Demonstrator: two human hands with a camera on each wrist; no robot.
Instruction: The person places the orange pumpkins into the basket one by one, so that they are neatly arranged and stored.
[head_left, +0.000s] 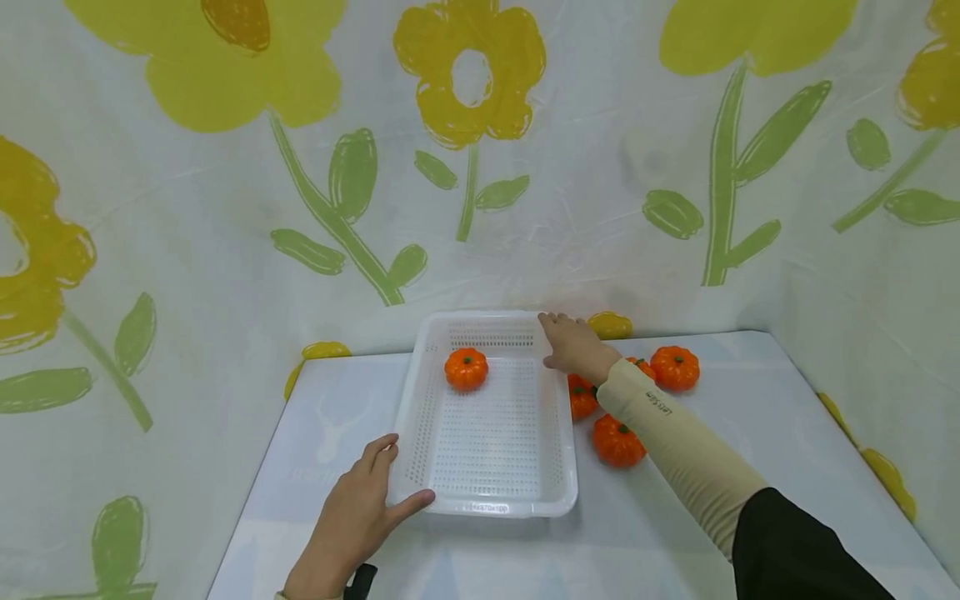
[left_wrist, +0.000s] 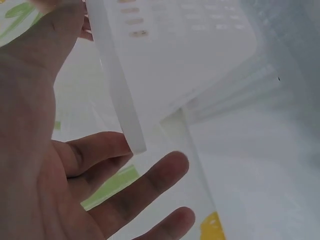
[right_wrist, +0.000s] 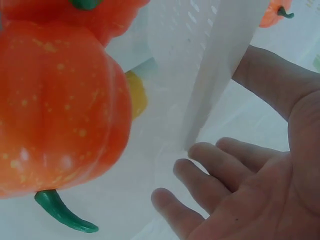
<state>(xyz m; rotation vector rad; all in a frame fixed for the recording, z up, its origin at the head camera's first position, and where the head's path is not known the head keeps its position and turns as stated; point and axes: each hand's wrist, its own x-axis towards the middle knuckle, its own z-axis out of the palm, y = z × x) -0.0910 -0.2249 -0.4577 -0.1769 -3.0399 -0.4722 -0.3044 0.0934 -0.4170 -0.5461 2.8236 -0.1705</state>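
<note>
A white perforated plastic basket (head_left: 487, 507) sits on the table, one orange toy pumpkin (head_left: 466, 369) with a green stem in its back left part. My left hand (head_left: 352, 500) spans the basket's front left corner, thumb laid over the front rim, fingers spread along the left side. In the left wrist view its bent fingertips (left_wrist: 112, 145) are right at the rim. My right hand (head_left: 576, 343) reaches to the back right corner, its thumb on the inner side of the wall. Seen from the right wrist, its loosely spread fingers (right_wrist: 215, 165) meet the rim's edge; the thumb tip is hidden.
Several orange pumpkins (head_left: 618, 440) lie right of the basket, under and around my right forearm; another pumpkin (head_left: 675, 368) stands near the table's back edge. A white table (head_left: 330, 417) carries everything. Behind it hangs a flower-printed cloth (head_left: 585, 167).
</note>
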